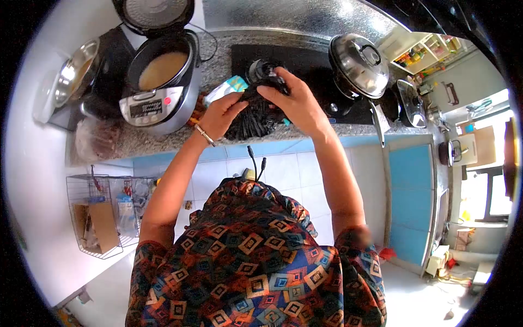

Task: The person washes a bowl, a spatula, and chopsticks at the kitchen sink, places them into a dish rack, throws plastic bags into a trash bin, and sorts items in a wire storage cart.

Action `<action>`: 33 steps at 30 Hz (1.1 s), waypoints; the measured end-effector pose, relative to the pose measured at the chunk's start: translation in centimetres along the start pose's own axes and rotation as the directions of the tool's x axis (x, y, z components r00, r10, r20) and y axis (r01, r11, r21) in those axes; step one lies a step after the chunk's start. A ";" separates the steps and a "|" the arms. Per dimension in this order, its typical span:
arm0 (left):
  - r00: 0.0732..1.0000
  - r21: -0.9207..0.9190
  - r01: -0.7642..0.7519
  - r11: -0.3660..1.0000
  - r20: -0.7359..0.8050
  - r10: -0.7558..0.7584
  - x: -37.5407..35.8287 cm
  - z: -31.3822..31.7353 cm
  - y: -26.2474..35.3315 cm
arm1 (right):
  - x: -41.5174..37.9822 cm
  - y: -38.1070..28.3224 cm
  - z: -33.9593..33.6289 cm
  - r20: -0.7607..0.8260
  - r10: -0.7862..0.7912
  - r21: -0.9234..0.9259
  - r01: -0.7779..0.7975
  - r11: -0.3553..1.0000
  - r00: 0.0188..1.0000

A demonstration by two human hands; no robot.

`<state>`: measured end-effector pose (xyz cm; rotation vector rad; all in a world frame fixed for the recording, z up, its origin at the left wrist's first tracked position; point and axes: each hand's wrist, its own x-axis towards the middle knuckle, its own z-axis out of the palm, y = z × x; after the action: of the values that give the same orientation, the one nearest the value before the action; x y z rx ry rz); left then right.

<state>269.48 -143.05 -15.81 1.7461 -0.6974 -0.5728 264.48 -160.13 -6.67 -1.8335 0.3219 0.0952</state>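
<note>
Both my hands are over a black plastic bag [253,120] at the counter's front, beside the dark cooktop. My left hand [220,115], with a bracelet at the wrist, has its thumb and fingers closed at the bag's left edge. My right hand [297,103] pinches the bag's upper right part, its thumb and forefinger near a dark round item with a grey rim [255,71]. A white, blue and green packet [226,90] lies just behind my left hand. What the bag contains is hidden.
An open rice cooker [158,103] with pale contents stands left, beyond it a steel bowl [77,71]. A lidded steel pan [359,65] sits right, its handle over the counter edge. A wire rack [103,215] stands lower left. Blue cabinets [411,201] are at right.
</note>
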 end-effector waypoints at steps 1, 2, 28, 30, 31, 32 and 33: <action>0.990 0.045 0.137 0.989 0.036 -0.139 0.7 0.4 -1.4 | 0.5 0.2 -0.8 0.050 0.102 0.075 -0.105 0.992 0.994; 0.965 0.151 0.242 0.959 0.064 -0.253 1.7 0.8 -2.7 | 1.3 1.5 -1.7 0.039 0.101 0.024 -0.102 0.995 0.994; 0.966 -0.087 0.124 0.988 -0.216 -0.141 2.2 2.0 4.3 | 0.2 5.7 -3.8 0.208 -0.192 -0.234 0.240 0.942 0.959; 0.974 0.321 0.086 0.943 -0.226 -0.012 2.7 2.3 4.5 | 0.3 4.1 -3.6 0.235 -0.267 -0.237 0.322 0.917 0.934; 0.975 0.298 0.086 0.951 -0.222 -0.018 2.6 2.2 4.6 | 0.2 3.6 -3.9 0.259 -0.245 -0.247 0.309 0.919 0.934; 0.976 0.275 0.085 0.958 -0.217 -0.024 2.7 2.1 4.7 | 0.2 3.3 -4.2 0.282 -0.222 -0.257 0.296 0.920 0.934; 0.948 0.071 0.199 0.977 -0.267 -0.174 1.8 1.8 4.9 | 0.2 3.2 -4.8 0.291 -0.185 -0.162 0.239 0.957 0.939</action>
<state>268.70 -146.53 -11.60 1.9488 -0.3834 -0.4314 263.34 -165.52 -8.36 -2.0083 -0.0853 0.2337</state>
